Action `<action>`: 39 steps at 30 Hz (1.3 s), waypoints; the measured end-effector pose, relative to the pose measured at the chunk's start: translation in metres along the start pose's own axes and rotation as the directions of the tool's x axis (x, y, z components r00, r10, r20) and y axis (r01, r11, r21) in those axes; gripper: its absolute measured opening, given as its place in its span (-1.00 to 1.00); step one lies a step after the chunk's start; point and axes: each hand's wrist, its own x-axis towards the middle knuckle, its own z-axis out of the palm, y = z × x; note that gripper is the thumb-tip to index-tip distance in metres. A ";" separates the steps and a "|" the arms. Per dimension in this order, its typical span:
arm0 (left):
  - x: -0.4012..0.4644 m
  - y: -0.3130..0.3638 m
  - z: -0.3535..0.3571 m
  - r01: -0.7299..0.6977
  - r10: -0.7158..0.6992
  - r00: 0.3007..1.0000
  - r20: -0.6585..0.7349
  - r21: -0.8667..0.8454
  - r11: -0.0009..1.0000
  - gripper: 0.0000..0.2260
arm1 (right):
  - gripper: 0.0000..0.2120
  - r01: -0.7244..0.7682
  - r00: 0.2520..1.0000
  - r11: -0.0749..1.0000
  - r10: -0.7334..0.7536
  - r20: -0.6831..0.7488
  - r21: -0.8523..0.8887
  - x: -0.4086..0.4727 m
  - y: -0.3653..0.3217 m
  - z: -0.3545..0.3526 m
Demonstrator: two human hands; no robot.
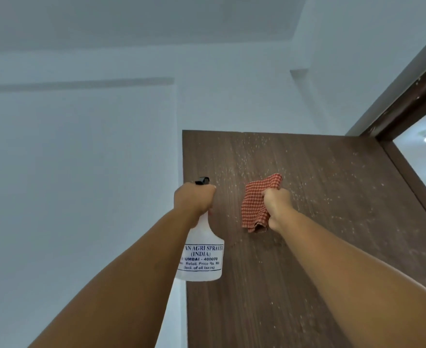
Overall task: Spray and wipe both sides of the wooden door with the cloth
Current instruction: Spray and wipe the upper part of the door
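cloth (256,202) soft, light, bunched in right hand's (278,205) closed fist on wet door (307,222); left hand (194,199) at 9 o'clock wraps sprayer (202,254) neck

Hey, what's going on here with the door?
A person is cleaning the upper part of a wooden door. The left hand holds a white spray bottle up near the door's edge, and the right hand presses a bunched red checked cloth against the surface. Spray droplets still speckle the wood above and around the cloth, so wiping here isn't finished.
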 end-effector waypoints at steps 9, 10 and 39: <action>0.038 0.024 0.007 -0.050 0.053 0.998 -0.029 0.090 0.995 -0.86 | -0.74 0.218 0.961 0.974 -0.226 -0.161 -0.070 0.048 -0.025 0.006; 0.041 0.024 0.009 -0.060 0.065 0.997 -0.037 0.113 0.992 -0.86 | -0.74 0.258 0.946 0.961 -0.272 -0.173 -0.102 0.053 -0.027 0.006; 0.095 0.032 -0.018 -0.116 0.146 0.982 -0.120 0.226 0.967 -0.92 | -0.39 0.582 0.690 -0.032 -0.509 0.515 -0.813 0.164 -0.030 0.060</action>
